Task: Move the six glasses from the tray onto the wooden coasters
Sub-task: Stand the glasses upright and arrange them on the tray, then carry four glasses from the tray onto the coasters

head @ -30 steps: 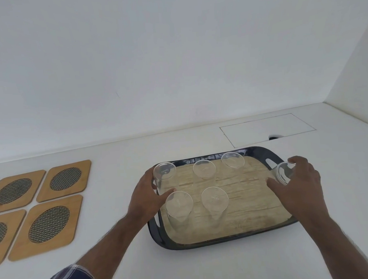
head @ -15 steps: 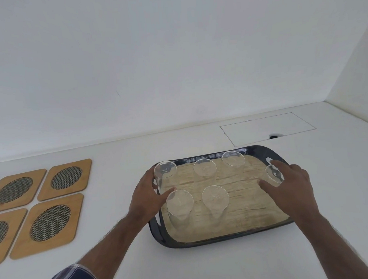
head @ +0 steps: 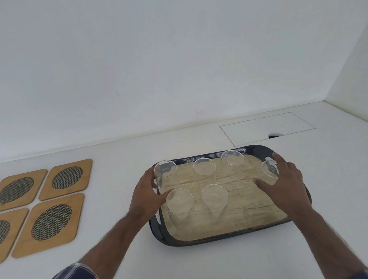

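Note:
A dark tray (head: pixel 221 239) with a wood-look floor holds several clear glasses standing upside down. My left hand (head: pixel 145 193) wraps around the back-left glass (head: pixel 165 171) at the tray's left end. My right hand (head: pixel 284 187) grips the glass (head: pixel 269 169) at the tray's right side, thumb and fingers around it. Two more glasses (head: pixel 204 167) (head: pixel 232 157) stand along the back and two (head: pixel 179 202) (head: pixel 214 198) along the front. Wooden coasters (head: pixel 66 178) with dark mesh ovals lie on the white counter to the left, all bare.
The white counter (head: pixel 120 258) meets a white wall behind and another at the right. A rectangular hatch outline (head: pixel 267 127) with a small dark hole (head: pixel 273 135) lies behind the tray. A nearer coaster (head: pixel 49 223) sits at the front left.
My right hand has carried its glass leftward from the tray's right handle in over the tray floor. My left hand has stayed on the back-left glass.

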